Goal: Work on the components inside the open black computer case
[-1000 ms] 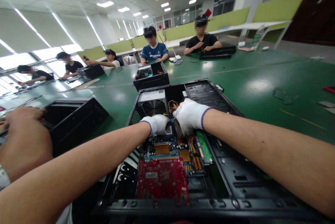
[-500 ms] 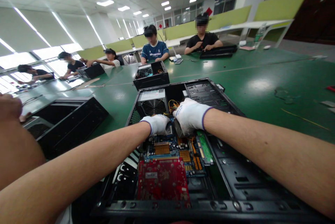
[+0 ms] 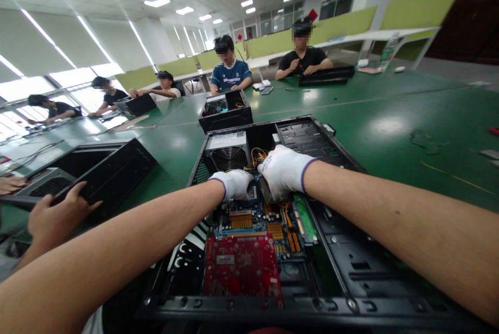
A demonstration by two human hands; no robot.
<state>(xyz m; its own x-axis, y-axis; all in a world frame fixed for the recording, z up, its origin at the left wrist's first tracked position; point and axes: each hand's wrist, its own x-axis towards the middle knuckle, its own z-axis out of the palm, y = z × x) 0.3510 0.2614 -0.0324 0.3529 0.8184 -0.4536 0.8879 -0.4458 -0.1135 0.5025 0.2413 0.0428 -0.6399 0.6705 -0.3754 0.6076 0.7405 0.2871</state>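
My right hand (image 3: 284, 171), in a white glove with a purple cuff, is closed round a dark grey rounded part (image 3: 265, 189) above the motherboard (image 3: 255, 219). My left hand (image 3: 236, 184), gloved alike, has its fingers curled down beside the processor socket (image 3: 253, 192); what they grip, if anything, is hidden. Both hands are inside an open black computer case (image 3: 234, 307) that lies on its side. Yellow wires (image 3: 258, 156) run just behind my fingers, near the power supply (image 3: 228, 149). Closer to me, a red graphics card (image 3: 244, 266) sits on the board.
To my left a neighbour's hand (image 3: 62, 214) rests on another open case (image 3: 117, 172). A further case (image 3: 226, 115) stands beyond mine on the green table (image 3: 390, 120). Several people work across the table. A thin yellow strip (image 3: 456, 176) lies at the right.
My hands stay almost in the same place in the case. At the left, the neighbour's arm has drawn back and lower, and that person's hand now shows on the neighbouring case, which has shifted slightly left.
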